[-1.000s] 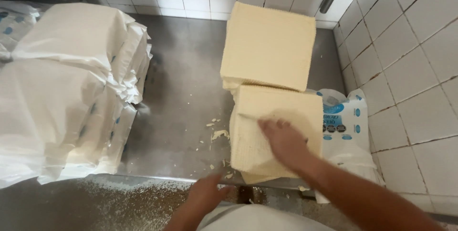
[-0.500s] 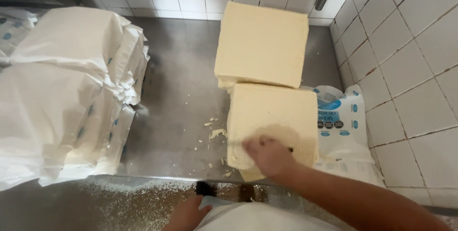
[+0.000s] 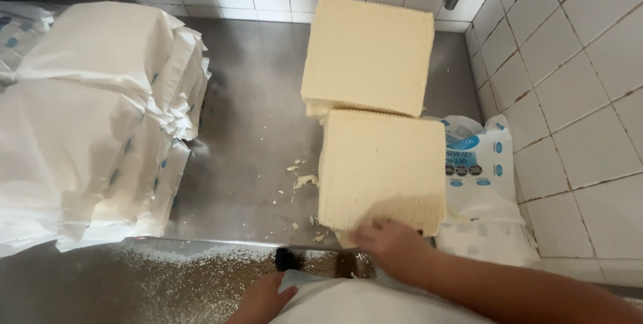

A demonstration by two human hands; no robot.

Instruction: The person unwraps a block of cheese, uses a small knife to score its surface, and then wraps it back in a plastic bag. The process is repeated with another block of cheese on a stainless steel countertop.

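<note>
Pressing hand: right hand (image 3: pixel 392 244) lies on the near edge of the near pale block (image 3: pixel 382 167), fingers curled over the block's lower corner; grip closed on that corner.
Left hand: left hand (image 3: pixel 264 300) sits low at the bottom of the view, beside a white garment at the person's waist; fingers hidden, cannot tell whether the grip is open or closed; it holds nothing that shows.
Near block: pale yellow, square, with a fine ribbed surface; it rests at the front edge of the steel tabletop (image 3: pixel 248 130), its near corner reaching over the rim.
Crumbs: small pale crumbs (image 3: pixel 305 180) lie on the steel just left of the near block.
Bag at right: a white plastic bag with blue print (image 3: pixel 479 177) lies just beside the near block, between it and the tiled wall (image 3: pixel 569 83).
Far block: a second pale block (image 3: pixel 368 53) sits behind the near one, touching it, on a thin stack of similar slabs, close to the back tiles.
Left side: a tall pile of white wrappers (image 3: pixel 94 123) with blue marks, well apart from the blocks.
Floor: speckled floor (image 3: pixel 154 277) shows below the tabletop rim.
</note>
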